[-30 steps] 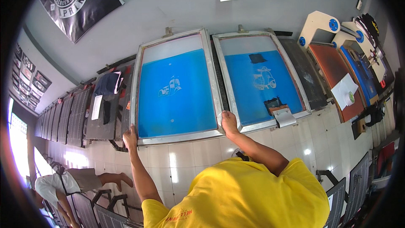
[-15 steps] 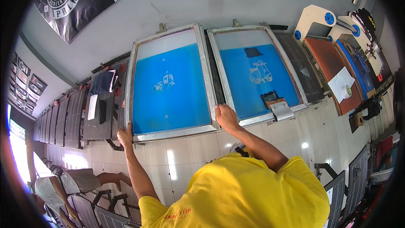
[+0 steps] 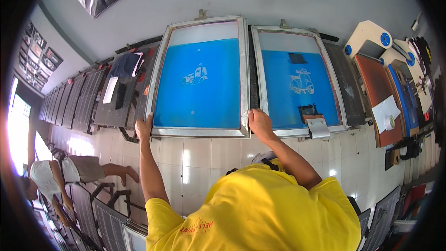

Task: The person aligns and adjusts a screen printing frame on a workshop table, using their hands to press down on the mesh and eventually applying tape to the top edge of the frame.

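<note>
Both hands, left hand (image 3: 143, 128) and right hand (image 3: 259, 122), clamp fingers on the blue screen's (image 3: 200, 81) near corners, steadying it; shifting it next needs an even pull.

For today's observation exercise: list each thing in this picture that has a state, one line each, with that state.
Left hand: grips the left screen frame's lower left corner.
Right hand: grips its lower right corner.
Left screen frame: lying flat, held.
Right screen frame: lying flat, unheld.
Squeegee: resting on the right screen frame.

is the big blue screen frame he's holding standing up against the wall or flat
Standing up: the blue screen frame leans against the wall, gripped by left hand and right hand.
</note>
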`<control>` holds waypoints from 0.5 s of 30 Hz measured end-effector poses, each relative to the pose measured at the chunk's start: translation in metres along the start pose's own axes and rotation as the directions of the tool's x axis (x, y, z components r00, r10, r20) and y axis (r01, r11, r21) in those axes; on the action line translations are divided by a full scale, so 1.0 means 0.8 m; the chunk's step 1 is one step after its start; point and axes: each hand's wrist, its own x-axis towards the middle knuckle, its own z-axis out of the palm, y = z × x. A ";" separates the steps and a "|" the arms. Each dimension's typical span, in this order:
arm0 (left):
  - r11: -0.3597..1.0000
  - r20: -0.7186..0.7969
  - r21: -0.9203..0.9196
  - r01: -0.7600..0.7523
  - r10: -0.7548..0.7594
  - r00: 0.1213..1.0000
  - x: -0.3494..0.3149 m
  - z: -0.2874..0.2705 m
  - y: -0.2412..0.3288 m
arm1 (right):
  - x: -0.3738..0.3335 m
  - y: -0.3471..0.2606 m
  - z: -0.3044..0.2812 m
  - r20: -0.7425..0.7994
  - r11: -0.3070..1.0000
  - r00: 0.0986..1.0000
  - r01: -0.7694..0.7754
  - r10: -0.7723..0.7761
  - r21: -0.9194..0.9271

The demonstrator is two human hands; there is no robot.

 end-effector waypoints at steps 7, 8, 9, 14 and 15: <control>0.981 -0.240 -0.191 0.038 -0.084 0.967 -0.063 -0.016 -0.008 | -0.007 -0.001 -0.037 0.045 0.998 0.997 0.060 -0.060 0.006; 0.971 -0.321 -0.238 0.007 -0.086 0.943 -0.086 -0.017 -0.006 | -0.008 -0.004 -0.041 0.021 0.995 0.995 0.097 -0.097 0.011; 0.953 -0.290 -0.303 0.028 -0.120 0.949 -0.110 -0.020 0.009 | -0.007 -0.001 -0.048 -0.012 0.992 0.992 0.125 -0.125 0.007; 0.865 -0.349 -0.497 0.066 -0.270 0.897 -0.245 -0.018 0.051 | -0.014 0.013 -0.086 0.013 0.951 0.971 0.230 -0.237 0.209; 0.850 -0.339 -0.521 0.073 -0.285 0.896 -0.272 -0.017 0.058 | -0.018 0.013 -0.095 0.025 0.933 0.965 0.245 -0.260 0.264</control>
